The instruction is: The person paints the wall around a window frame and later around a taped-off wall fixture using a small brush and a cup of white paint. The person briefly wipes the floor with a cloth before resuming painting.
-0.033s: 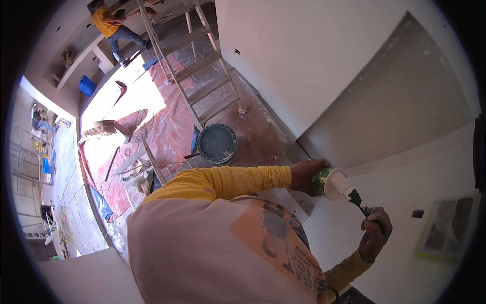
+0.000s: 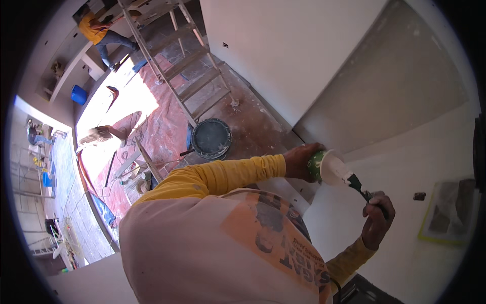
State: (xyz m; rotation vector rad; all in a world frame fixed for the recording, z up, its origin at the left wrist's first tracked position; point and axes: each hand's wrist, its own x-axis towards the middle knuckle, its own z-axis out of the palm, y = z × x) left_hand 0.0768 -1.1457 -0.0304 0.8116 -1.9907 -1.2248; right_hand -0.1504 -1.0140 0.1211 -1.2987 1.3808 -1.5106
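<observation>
My left hand [image 2: 301, 161] is wrapped round a green paper cup [image 2: 316, 166] with a white rim, tilted toward the right. Thick white paste [image 2: 338, 170] shows at the cup's mouth. From the right, my right hand [image 2: 378, 213] grips a small dark green putty knife [image 2: 356, 183] by its handle. White paste clings to the blade's tip, right at the cup's opening. Both hands are up in front of a pale wall [image 2: 349, 218].
A wooden stepladder [image 2: 197, 87] stands ahead, by a black bucket [image 2: 211, 138]. A red sheet [image 2: 164, 121] with cables and tools covers the floor to the left. One person in an orange shirt [image 2: 95, 31] works at the far left, another person [image 2: 34, 133] farther off. A plastic-covered wall panel [image 2: 449, 213] is at right.
The whole view has shifted slightly, so the ladder and bucket appear farther left. Both hands keep their hold, with the knife still at the cup's mouth.
</observation>
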